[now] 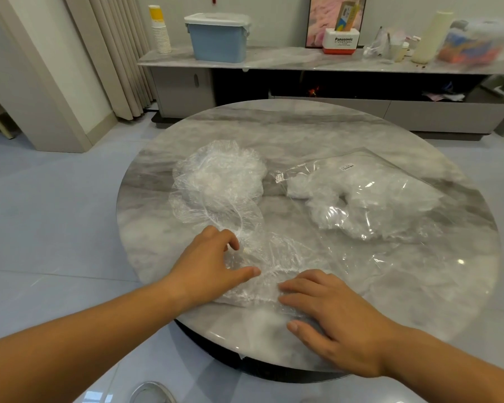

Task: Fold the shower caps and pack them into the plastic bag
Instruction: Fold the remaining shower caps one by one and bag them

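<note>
You're flattening the shower cap under your straight-fingered right hand, left hand seemingly pinching its edge for folding

2 bare forearms meet left hand, right hand.
</note>
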### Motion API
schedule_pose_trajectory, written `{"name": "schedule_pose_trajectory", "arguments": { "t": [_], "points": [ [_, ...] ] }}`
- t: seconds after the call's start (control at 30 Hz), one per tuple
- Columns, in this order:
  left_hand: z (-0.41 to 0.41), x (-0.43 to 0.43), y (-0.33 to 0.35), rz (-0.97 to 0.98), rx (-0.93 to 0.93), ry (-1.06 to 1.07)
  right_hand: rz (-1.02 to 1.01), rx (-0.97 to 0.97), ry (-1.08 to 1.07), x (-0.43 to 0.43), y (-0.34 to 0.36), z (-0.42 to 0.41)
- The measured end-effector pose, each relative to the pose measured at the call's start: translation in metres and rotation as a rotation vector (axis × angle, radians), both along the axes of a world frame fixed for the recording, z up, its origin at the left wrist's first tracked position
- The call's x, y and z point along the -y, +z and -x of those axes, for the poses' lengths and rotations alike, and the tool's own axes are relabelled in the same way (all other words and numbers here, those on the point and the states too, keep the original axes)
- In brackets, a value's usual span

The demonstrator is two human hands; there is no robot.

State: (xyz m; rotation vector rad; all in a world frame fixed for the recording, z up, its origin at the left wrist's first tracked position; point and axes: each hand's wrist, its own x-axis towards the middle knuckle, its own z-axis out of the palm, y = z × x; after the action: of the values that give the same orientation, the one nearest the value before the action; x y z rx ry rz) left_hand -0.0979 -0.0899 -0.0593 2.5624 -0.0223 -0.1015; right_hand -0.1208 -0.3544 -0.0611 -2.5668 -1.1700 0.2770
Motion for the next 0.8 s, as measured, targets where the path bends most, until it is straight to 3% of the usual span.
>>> {"name": "schedule_pose_trajectory", "arguments": {
  "t": [0.23,0.37,0.57,0.8],
  "points": [
    [-0.003,0.008,-0.009,-0.052,-0.048,0.015,-0.309,-0.030,-0.292,-0.025,0.012,-0.029],
    [-0.005,0.010,-0.011,-0.048,-0.056,0.031,-0.204,-0.238,-0.445,-0.042,0.023,-0.062],
    [-0.009,0.008,-0.014,-0.010,-0.093,0.058,-0.245,-0.476,-0.533,-0.046,0.024,-0.082],
    [-0.009,0.009,-0.013,-0.023,-0.095,0.068,-0.568,-0.521,-0.568,-0.046,0.037,-0.070]
  ]
}}
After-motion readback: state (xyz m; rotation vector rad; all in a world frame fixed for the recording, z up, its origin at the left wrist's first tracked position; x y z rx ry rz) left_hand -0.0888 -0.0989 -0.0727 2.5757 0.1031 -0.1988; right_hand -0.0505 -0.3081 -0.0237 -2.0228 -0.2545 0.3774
